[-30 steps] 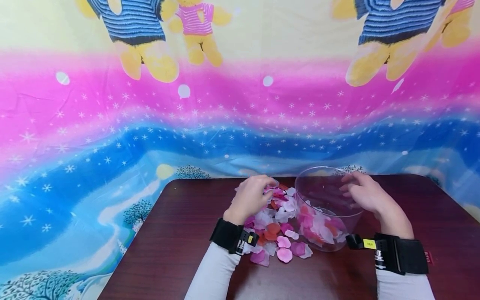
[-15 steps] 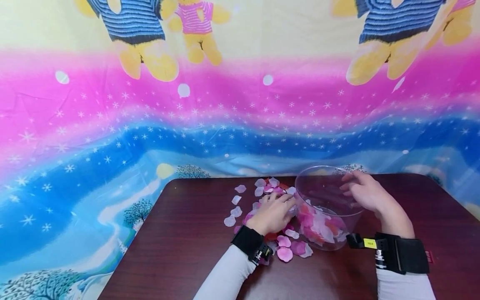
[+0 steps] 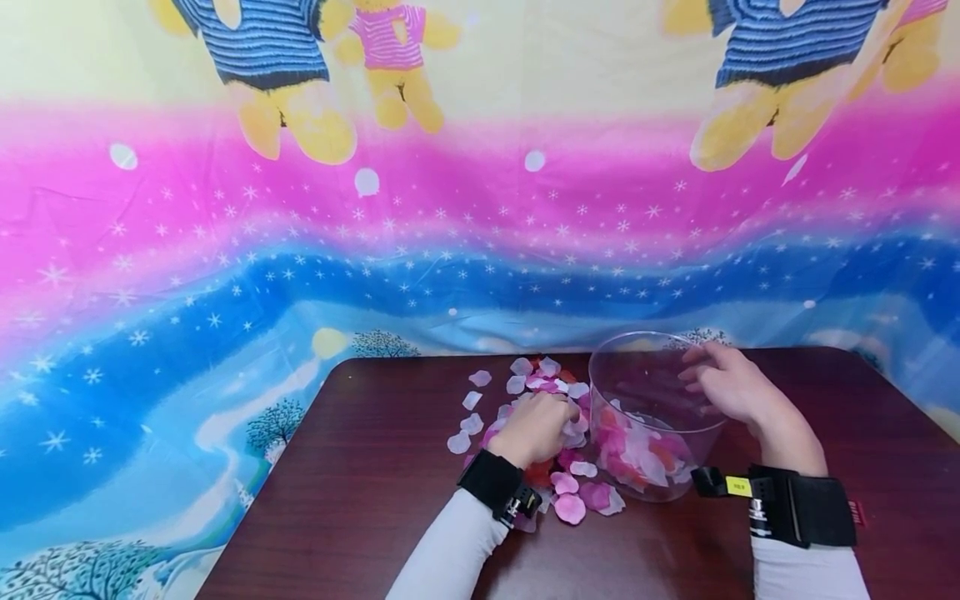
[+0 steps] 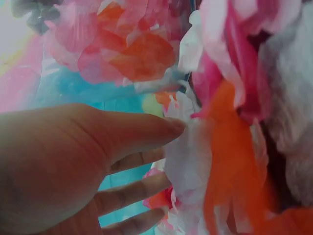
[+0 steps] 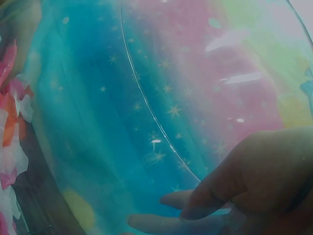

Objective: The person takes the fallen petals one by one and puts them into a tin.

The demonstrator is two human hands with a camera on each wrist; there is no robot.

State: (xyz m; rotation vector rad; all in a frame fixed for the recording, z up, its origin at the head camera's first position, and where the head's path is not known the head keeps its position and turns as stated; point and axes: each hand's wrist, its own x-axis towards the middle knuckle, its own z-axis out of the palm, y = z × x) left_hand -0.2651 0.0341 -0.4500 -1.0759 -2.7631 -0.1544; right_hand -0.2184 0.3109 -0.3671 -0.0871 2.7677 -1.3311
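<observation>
Head view: the left hand (image 3: 534, 427) is down among a pile of petals (image 3: 567, 459), with more of them showing from its 12 o'clock round to its 5. Four loose pale petals (image 3: 459, 442) lie apart from the pile, between its 9 and 11 o'clock. The clear container (image 3: 600, 392) stands upright on the table (image 3: 352, 475) at the hand's 3 o'clock, just beside the pile, with a batch of pink, white and red petals (image 3: 637, 454) low inside it. The right hand (image 3: 731, 387) is at the container's 2 o'clock, gripping its rim; the batch lies toward that hand's 8 o'clock.

Left wrist view: thumb and fingers are moderately apart, tips at a white petal (image 4: 188, 156) at 3 o'clock; whether they pinch it, I cannot tell. An orange petal (image 4: 230, 152) hangs just past it, and a blurred cluster sits toward 1 o'clock.

Right wrist view: the rim runs down from 11 o'clock to meet the thumb, the fingers close by; petals show well apart from the hand, between 9 and 10 o'clock.
</observation>
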